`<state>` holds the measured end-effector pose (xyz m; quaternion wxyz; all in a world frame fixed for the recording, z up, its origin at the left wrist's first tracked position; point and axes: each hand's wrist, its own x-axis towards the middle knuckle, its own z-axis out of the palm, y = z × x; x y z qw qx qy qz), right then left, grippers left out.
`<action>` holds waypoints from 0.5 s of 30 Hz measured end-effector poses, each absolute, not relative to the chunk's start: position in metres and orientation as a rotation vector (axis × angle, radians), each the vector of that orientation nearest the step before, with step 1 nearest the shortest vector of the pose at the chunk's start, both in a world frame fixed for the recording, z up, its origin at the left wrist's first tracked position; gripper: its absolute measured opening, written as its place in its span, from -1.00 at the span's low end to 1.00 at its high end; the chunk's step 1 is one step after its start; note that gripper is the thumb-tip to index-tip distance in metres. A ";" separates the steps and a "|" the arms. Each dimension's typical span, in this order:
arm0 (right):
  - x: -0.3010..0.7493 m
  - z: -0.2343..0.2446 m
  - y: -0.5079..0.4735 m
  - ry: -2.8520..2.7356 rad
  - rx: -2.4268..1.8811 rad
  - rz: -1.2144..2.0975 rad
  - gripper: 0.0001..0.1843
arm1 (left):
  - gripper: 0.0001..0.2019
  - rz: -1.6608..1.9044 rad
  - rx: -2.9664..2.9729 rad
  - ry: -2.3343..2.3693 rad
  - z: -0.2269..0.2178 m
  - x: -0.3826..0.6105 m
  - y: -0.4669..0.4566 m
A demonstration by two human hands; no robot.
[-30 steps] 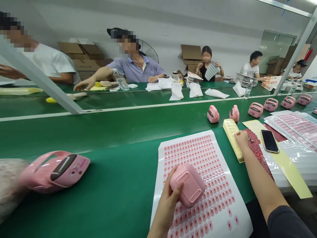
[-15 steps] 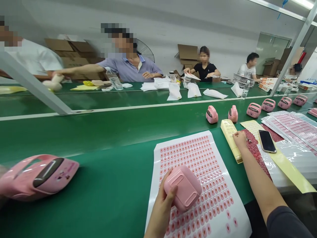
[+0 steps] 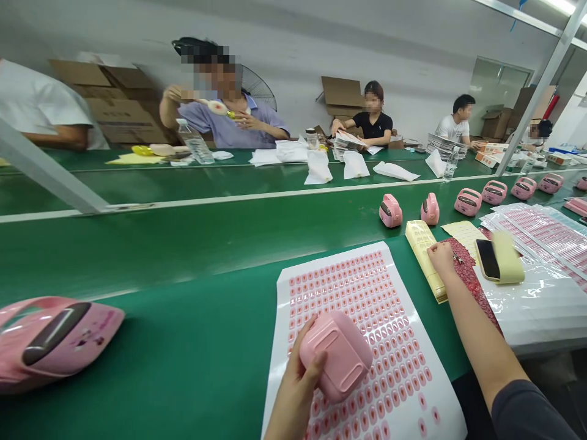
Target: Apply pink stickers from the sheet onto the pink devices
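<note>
One pink case (image 3: 339,360) is in your left grip (image 3: 300,382), clasped with the thumb across its flat face and the other fingers around its far side, mostly hidden. That hold seems chosen to turn the face with the two raised bars upward and leave most of it uncovered. The case is over the lower middle of a white sheet of red-and-pink stickers (image 3: 348,293); whether it touches the sheet you cannot tell from this angle.

Your right grip (image 3: 441,255) is at the edge of a folded yellow label stack (image 3: 424,260), fingers curled in; you cannot tell whether they pinch anything. The stack probably lies there because that arm reaches it without crossing the left one.

Beyond it, a row of pink handled units (image 3: 468,202) stands spaced along the green bench (image 3: 192,342), likely to keep each apart from its neighbour. Another pink unit (image 3: 68,342) is cut off at the left edge. To your right, a curled yellow strip (image 3: 509,260) covers part of a phone (image 3: 486,260), apparently bent by its own springiness.
</note>
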<state>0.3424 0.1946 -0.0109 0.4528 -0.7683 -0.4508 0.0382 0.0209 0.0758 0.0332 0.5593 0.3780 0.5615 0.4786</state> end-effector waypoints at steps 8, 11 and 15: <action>0.340 0.007 0.183 -1.019 -1.691 0.380 -0.83 | -0.15 1.115 0.914 1.315 0.035 0.021 0.078; 0.334 0.019 0.174 -0.950 -1.587 0.484 -0.77 | -0.16 1.109 0.934 1.325 0.036 0.021 0.079; 0.295 0.032 0.148 -0.919 -1.432 0.670 -0.71 | -0.17 1.099 0.958 1.342 0.037 0.023 0.080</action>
